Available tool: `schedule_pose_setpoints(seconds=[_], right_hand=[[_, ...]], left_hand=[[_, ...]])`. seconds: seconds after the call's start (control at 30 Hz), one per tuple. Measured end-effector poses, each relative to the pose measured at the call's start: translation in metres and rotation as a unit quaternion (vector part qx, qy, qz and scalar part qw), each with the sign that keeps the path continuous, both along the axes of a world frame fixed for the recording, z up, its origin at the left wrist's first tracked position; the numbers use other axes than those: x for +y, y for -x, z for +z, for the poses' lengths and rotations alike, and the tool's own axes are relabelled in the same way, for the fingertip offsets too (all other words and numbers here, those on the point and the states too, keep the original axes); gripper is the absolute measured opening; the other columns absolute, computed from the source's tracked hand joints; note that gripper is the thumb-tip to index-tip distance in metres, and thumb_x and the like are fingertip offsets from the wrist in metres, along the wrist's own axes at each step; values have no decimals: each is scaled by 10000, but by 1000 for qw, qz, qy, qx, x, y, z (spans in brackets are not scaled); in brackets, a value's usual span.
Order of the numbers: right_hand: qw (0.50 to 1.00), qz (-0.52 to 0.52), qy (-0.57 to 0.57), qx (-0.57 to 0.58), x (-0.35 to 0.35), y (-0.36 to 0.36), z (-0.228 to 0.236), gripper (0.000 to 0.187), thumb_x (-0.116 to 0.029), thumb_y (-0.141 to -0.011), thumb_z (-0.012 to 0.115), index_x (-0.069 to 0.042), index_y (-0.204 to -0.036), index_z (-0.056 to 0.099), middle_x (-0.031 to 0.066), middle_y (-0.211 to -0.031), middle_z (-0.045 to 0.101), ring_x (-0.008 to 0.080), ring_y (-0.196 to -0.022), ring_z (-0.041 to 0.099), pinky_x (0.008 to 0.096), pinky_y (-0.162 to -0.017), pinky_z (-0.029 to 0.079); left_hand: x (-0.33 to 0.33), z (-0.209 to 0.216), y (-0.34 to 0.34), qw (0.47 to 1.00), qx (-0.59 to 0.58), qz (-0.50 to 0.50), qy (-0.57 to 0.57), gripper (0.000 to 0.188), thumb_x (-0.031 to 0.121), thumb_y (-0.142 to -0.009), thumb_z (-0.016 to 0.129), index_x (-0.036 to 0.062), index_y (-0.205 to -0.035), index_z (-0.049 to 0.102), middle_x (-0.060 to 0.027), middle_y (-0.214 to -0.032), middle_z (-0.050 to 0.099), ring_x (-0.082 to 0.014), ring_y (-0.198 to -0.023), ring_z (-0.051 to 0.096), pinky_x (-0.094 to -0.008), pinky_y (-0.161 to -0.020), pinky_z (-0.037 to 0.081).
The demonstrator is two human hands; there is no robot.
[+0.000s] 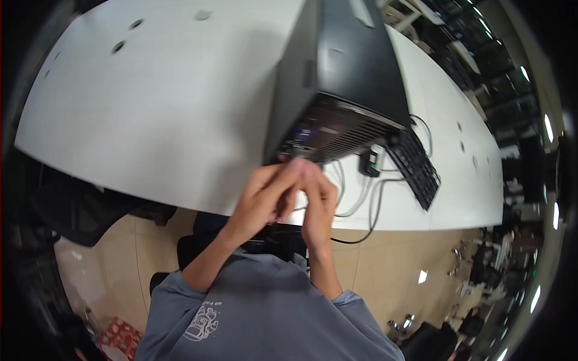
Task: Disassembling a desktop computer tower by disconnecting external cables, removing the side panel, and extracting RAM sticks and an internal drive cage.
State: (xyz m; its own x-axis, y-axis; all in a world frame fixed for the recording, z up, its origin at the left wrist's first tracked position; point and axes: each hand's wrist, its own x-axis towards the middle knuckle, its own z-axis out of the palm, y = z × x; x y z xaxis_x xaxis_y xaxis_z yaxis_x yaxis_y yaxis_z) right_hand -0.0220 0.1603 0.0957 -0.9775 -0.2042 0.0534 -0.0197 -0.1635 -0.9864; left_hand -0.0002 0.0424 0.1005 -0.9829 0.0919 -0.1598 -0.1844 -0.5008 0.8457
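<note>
A black desktop computer tower stands on the white table, its back panel with vents and ports facing me. My left hand and my right hand meet just in front of the panel's lower left part, below a blue port. The fingers of both are closed and pressed together at the tips. A small dark piece, perhaps a plug, shows at the fingertips, but blur and the fingers hide what it is.
Right of the tower lie a black keyboard and a small black block with a green mark. Grey and black cables run between them and over the front edge of the white table. Chairs stand around.
</note>
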Motion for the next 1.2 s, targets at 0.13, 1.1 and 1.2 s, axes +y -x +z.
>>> schedule_pose_setpoints(seconds=[0.13,1.1,1.2], right_hand=[[985,65,-129,93,29,-6,-12,300,-171,-1019,492,61,-1149,632,117,-823,692,134,-757,650,255,-727,520],[646,-206,-691,251,262,320,-74,274,-177,-822,647,-76,-1074,685,138,-1047,652,298,-818,667,411,-762,524],[726,-146,-658,136,281,322,-61,209,-191,-844,649,-111,-1026,714,98,-984,691,277,-785,685,379,-722,519]], left_hand=[[0,-11,-21,927,130,149,318,226,175,-997,505,-2,-862,546,-40,-628,535,-100,-522,517,-236,-514,410],[96,-82,-20,718,495,53,487,293,78,-788,767,72,-922,506,4,-608,584,-142,-452,556,-258,-460,429],[87,-80,-14,738,454,44,498,296,35,-747,784,58,-901,532,-11,-611,613,-160,-465,591,-273,-469,464]])
